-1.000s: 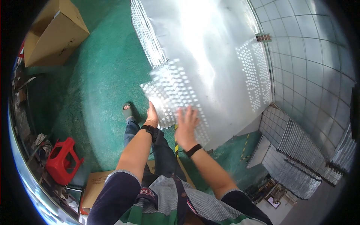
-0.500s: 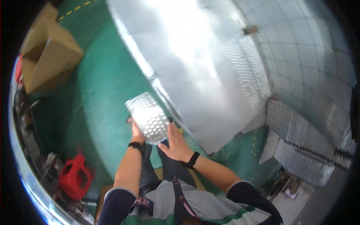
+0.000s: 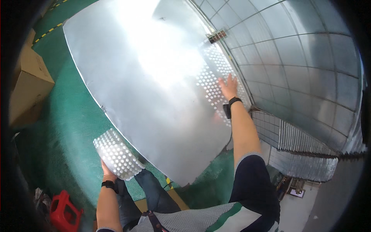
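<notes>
At the lower left my left hand [image 3: 108, 171] grips a bent, shiny sheet [image 3: 118, 154] covered in rows of round whitish dots. Its fingers are mostly hidden under the sheet, which stands off the table's near left edge. My right arm reaches far out over the big silvery table [image 3: 127, 77]. There my right hand [image 3: 229, 87] lies with spread fingers over more dotted sheets [image 3: 211, 83] along the table's right side. Whether its fingertips touch them I cannot tell. Nothing shows in that hand.
A metal panel with a grid of lines [image 3: 290, 58] rises along the table's right edge, with a small block-like object [image 3: 216, 36] between. Stacked ribbed panels [image 3: 301, 164] stand at right. A cardboard box [image 3: 31, 83] and a red plastic stool [image 3: 65, 212] are on the left.
My right hand has left the held sheet and stretched out to the dotted sheets on the table. The left hand keeps its sheet, now lower and further left. The view has turned.
</notes>
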Tool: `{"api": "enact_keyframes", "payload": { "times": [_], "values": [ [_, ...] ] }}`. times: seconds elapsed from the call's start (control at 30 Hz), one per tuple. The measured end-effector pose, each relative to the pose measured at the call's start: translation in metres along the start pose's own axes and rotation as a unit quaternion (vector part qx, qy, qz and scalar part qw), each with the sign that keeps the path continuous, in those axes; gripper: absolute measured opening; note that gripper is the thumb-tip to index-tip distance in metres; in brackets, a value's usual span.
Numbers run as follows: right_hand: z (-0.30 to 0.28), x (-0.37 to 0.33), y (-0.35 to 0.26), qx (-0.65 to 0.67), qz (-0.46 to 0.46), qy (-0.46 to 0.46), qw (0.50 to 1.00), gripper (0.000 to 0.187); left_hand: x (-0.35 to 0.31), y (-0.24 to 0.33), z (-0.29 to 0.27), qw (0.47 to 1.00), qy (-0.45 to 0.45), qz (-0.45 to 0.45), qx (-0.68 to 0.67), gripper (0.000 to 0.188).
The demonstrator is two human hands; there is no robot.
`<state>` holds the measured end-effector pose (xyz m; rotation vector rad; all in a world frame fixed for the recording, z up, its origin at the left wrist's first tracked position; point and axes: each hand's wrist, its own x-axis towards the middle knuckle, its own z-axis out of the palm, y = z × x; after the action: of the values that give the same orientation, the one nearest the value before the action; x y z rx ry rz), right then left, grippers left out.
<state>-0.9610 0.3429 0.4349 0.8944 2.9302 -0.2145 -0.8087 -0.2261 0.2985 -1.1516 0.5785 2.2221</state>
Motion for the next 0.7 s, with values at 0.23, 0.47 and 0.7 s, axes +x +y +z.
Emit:
{"api": "enact_keyframes", "payload": {
  "times": [0.23, 0.47, 0.7],
  "values": [
    [0.013, -0.029, -0.062, 0.002, 0.016, -0.090, 0.996, 0.097, -0.003, -0.007, -0.007, 0.999, 0.005, 0.044, -0.001, 0.062],
    [0.035, -0.195, -0.142, 0.034, -0.059, -0.108, 0.992, 0.094, 0.005, -0.027, 0.017, 0.998, -0.005, -0.033, -0.059, 0.076],
    [0.070, -0.374, -0.256, -0.004, 0.035, -0.161, 0.986, 0.095, 0.030, -0.058, -0.026, 0.995, -0.043, 0.009, -0.086, 0.068]
  ]
}}
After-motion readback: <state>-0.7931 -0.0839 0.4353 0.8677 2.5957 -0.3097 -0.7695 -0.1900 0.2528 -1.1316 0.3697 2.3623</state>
